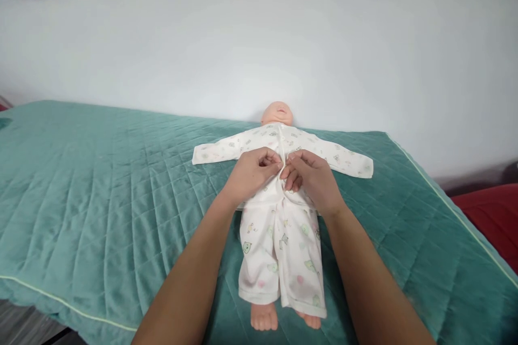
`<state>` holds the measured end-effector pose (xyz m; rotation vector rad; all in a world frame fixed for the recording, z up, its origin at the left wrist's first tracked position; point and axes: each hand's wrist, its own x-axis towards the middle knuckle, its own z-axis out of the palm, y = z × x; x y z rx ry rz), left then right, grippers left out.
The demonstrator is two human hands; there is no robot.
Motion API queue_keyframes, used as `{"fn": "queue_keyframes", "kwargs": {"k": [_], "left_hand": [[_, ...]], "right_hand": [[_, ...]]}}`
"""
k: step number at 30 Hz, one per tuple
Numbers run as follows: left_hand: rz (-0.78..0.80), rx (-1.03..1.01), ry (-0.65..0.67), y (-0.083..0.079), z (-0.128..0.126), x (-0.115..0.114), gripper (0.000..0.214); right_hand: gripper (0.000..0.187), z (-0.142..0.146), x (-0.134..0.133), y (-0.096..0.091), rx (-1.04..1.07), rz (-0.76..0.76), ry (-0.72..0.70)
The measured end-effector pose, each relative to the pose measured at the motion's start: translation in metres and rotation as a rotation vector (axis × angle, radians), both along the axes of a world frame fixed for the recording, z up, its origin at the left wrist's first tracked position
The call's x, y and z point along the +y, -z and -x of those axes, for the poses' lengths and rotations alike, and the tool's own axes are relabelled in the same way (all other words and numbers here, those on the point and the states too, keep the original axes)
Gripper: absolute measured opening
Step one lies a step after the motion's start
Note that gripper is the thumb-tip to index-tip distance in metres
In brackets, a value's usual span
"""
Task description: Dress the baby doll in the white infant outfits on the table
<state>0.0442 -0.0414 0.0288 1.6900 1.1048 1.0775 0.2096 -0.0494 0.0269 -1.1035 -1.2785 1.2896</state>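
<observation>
White printed cloth, the front of the doll's shirt (pixel 272 137), is pinched near its middle by the left hand (pixel 256 168) and the right hand (pixel 314 173), thumbs and forefingers closed on the edges. The doll (pixel 277 114) is laid face up, head far, feet near, on the green quilt (pixel 121 199). The edges are best kept level, without sideways tugging. Any fastener is hidden by fingertips; the doll's hands cannot be seen.

White green-and-pink-printed trousers (pixel 259 259), white patterned top (pixel 264 139), teal quilted cover (pixel 121 199)
</observation>
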Motion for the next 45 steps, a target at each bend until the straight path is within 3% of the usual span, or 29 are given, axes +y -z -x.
{"fn": "queue_keyframes", "kwargs": {"k": [8,17,27,45], "left_hand": [[-0.053,0.021,-0.018,-0.002,-0.002,0.001,0.01],[0.073,0.068,-0.078,-0.006,-0.001,-0.002,0.018],[0.05,0.093,-0.107,-0.007,-0.004,-0.006,0.022],[0.135,-0.225,-0.019,0.003,0.0,0.003,0.023]], "right_hand": [[0.025,0.0,0.0,-0.002,0.01,0.0,-0.021],[0.021,-0.002,0.0,-0.003,0.037,0.023,-0.034],[0.017,-0.002,-0.002,-0.006,0.017,0.021,-0.068],[0.021,-0.002,-0.002,-0.007,-0.044,0.023,-0.107]]}}
